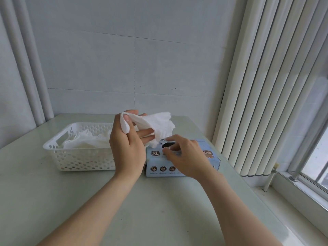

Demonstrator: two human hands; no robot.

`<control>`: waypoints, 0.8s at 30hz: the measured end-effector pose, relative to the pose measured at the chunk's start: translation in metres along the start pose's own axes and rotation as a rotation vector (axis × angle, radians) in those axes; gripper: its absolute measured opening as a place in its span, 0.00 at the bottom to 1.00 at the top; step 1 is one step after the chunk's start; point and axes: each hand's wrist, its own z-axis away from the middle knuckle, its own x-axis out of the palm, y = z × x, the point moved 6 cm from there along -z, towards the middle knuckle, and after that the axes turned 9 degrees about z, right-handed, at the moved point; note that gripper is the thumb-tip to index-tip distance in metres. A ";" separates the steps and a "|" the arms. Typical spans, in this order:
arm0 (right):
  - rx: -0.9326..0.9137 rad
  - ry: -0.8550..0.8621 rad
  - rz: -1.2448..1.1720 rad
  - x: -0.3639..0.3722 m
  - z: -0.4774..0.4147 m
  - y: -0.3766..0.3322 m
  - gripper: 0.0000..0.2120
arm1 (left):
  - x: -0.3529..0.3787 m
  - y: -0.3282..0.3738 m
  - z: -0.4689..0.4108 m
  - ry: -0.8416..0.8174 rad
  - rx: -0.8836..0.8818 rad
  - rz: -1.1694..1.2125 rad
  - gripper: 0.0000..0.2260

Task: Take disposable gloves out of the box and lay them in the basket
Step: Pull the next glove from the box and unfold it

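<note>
Translucent crumpled glove [160, 127] in left hand [126, 148].

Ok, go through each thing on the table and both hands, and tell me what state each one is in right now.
Box: lying flat, top slot open.
Basket: upright, already holds gloves.
Held glove: out of the box, crumpled, raised above the table.
Left hand: fingers closed on the held glove.
Right hand: over the box slot, fingers curled; whether it pinches anything is unclear.
</note>
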 end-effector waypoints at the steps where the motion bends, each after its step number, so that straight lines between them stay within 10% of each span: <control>1: 0.005 0.050 0.051 -0.002 0.000 -0.001 0.26 | 0.001 0.000 0.000 -0.005 -0.022 0.011 0.15; 5: -0.019 0.299 -0.154 -0.019 0.005 -0.011 0.40 | 0.011 -0.004 0.006 -0.077 -0.100 0.054 0.17; 11: -0.042 0.438 -0.323 -0.033 0.006 -0.017 0.07 | 0.006 -0.008 0.003 -0.091 -0.076 -0.117 0.13; 19: 0.169 0.371 -0.998 -0.042 0.007 -0.014 0.20 | 0.008 -0.011 -0.003 -0.238 0.145 -0.581 0.23; 24: 0.189 0.328 -1.004 -0.042 0.009 -0.017 0.09 | 0.020 -0.004 0.005 -0.419 -0.042 -0.284 0.20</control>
